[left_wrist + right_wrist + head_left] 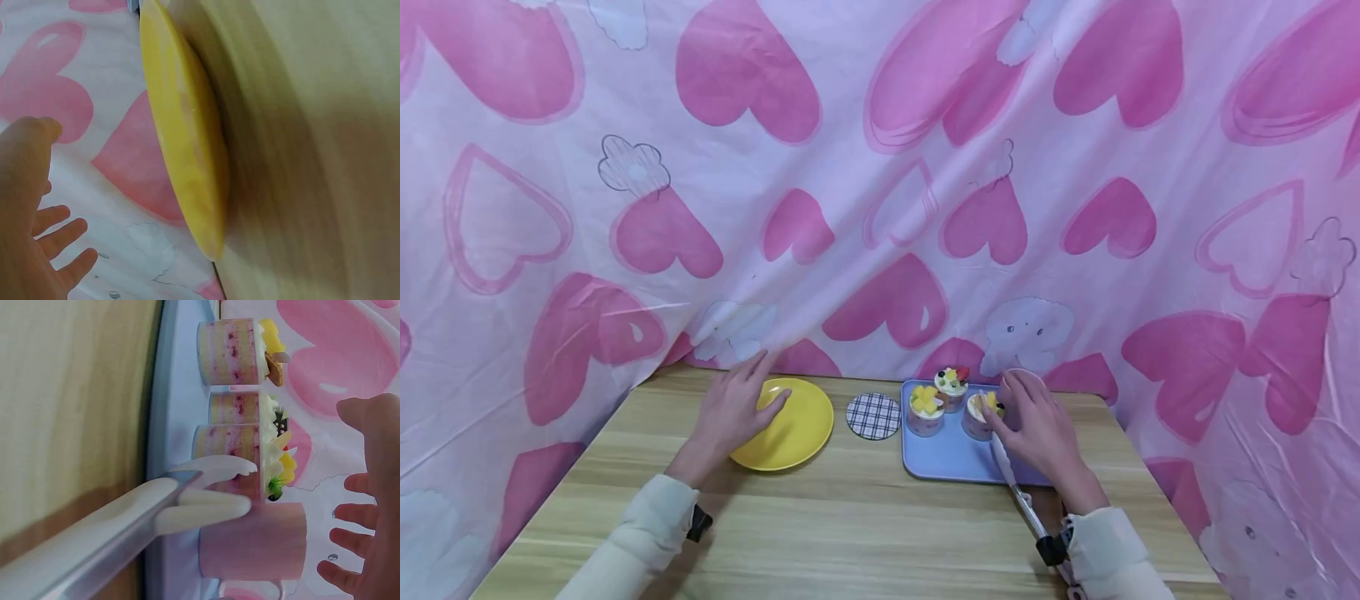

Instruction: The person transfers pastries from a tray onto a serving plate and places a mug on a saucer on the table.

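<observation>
My left hand (pixel 730 412) hovers with spread fingers over the left side of a yellow plate (pixel 797 429). In the left wrist view, a gap separates that hand from the plate (pixel 187 137). My right hand (pixel 1041 425) is above a blue tray (pixel 947 458), fingers bent loosely and holding nothing. The tray carries three cups of layered cake with fruit (pixel 927 421) and a pink mug (pixel 253 544), which the hand largely hides in the head view. White-tipped tongs (pixel 1030 512) lie across the tray's front edge, running under the right wrist.
A round checked coaster (pixel 873 417) lies between plate and tray. The wooden table (pixel 850 533) ends at the back against a pink heart-print cloth (pixel 880 208), which also hangs at both sides.
</observation>
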Available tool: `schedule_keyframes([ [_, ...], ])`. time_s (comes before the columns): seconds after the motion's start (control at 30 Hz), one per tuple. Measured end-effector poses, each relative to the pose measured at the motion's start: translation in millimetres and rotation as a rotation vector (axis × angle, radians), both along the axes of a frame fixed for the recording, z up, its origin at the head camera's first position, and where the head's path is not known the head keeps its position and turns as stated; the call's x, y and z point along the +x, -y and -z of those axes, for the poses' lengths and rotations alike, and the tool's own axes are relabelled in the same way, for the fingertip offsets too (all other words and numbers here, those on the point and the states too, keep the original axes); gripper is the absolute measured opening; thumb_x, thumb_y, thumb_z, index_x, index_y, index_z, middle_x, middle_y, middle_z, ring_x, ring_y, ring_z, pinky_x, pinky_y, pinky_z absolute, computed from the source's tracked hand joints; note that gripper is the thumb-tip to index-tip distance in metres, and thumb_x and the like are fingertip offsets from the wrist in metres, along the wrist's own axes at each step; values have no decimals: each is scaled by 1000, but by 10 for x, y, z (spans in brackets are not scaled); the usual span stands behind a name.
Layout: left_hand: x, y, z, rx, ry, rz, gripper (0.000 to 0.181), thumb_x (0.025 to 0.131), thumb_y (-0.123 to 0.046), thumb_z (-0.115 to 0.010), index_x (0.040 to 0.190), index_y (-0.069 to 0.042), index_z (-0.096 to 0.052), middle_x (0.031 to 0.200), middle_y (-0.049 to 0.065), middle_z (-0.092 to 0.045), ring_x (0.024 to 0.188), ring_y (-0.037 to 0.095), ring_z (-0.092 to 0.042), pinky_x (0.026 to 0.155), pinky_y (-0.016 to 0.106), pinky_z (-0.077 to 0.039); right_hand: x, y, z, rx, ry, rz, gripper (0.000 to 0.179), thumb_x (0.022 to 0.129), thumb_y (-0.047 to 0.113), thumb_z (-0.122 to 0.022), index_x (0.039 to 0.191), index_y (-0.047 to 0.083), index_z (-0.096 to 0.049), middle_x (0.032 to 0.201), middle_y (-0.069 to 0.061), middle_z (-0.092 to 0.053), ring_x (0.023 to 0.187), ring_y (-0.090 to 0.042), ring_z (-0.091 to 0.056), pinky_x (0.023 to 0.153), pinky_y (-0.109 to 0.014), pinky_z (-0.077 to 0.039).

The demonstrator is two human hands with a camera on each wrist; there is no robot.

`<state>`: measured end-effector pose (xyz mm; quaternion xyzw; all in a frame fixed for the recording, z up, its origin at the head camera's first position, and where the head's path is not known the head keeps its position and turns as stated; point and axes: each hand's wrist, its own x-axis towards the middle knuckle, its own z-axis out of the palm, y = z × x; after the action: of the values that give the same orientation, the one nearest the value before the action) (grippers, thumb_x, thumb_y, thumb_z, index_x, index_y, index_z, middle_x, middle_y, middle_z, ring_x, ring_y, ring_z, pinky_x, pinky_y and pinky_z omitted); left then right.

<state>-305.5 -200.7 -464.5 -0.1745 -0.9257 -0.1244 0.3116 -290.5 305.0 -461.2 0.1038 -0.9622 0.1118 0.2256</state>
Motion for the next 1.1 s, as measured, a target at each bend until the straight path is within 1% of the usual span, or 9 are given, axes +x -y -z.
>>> schedule_keyframes([
  [0.07, 17, 24, 42, 20, 13, -10, 78, 88, -44, -72, 154, -20, -40, 143, 17, -57, 123, 41, -60, 98, 62, -50, 40, -16, 21, -13, -5, -10, 80, 88, 63, -63, 153, 22, -42, 159, -8, -38, 145, -35, -37, 110, -69, -36],
  [0.23, 46, 86, 131, 87, 53, -45, 71, 88, -39, -73, 150, -20, -46, 140, 15, -59, 119, 41, -62, 94, 60, -54, 137, -35, 62, -73, 9, 0, 77, 89, 58, -66, 155, 29, -38, 158, -6, -43, 142, -38, -42, 111, -68, -34],
  [0.3, 53, 110, 165, 112, 52, -50, 68, 88, -38, -73, 148, -18, -49, 139, 15, -60, 116, 42, -63, 90, 61, -55, 182, -35, 69, -92, 19, 9, 77, 89, 57, -67, 155, 29, -39, 156, -7, -46, 141, -39, -43, 109, -70, -37],
  [0.43, 102, 141, 222, 172, 61, -52, 62, 89, -35, -72, 144, -15, -53, 137, 14, -63, 112, 43, -65, 89, 60, -55, 303, -44, 69, -113, 65, 18, 76, 90, 56, -66, 154, 27, -40, 155, -10, -45, 141, -39, -43, 103, -72, -41],
  [0.63, 155, 211, 297, 246, 136, -80, 55, 93, -34, -69, 144, -17, -54, 135, 14, -64, 117, 40, -64, 93, 59, -54, 419, -120, 128, -118, 111, 44, 74, 92, 54, -65, 155, 25, -39, 156, -12, -43, 140, -39, -42, 101, -71, -43],
  [0.8, 171, 260, 328, 319, 176, -89, 51, 96, -33, -66, 141, -11, -55, 133, 18, -63, 118, 41, -62, 96, 61, -52, 503, -207, 194, -125, 201, 90, 78, 93, 57, -62, 154, 15, -39, 155, -21, -41, 139, -45, -41, 102, -73, -41],
  [0.93, 175, 279, 355, 355, 185, -99, 49, 97, -33, -64, 139, -8, -57, 131, 20, -63, 113, 40, -64, 93, 60, -54, 593, -260, 252, -131, 280, 131, 86, 90, 63, -62, 154, 10, -38, 153, -26, -41, 137, -48, -40, 101, -73, -41],
  [1.0, 180, 292, 372, 379, 182, -97, 47, 97, -30, -65, 137, -6, -58, 130, 20, -64, 111, 40, -65, 92, 59, -55, 631, -276, 287, -126, 294, 143, 89, 88, 66, -62, 152, 9, -39, 151, -27, -41, 136, -49, -40, 101, -73, -41],
  [1.1, 189, 315, 401, 427, 178, -89, 44, 97, -26, -66, 135, -5, -59, 128, 21, -65, 110, 41, -65, 91, 58, -55, 680, -294, 334, -111, 283, 150, 91, 86, 68, -64, 150, 7, -42, 150, -27, -41, 136, -48, -38, 103, -73, -39],
])
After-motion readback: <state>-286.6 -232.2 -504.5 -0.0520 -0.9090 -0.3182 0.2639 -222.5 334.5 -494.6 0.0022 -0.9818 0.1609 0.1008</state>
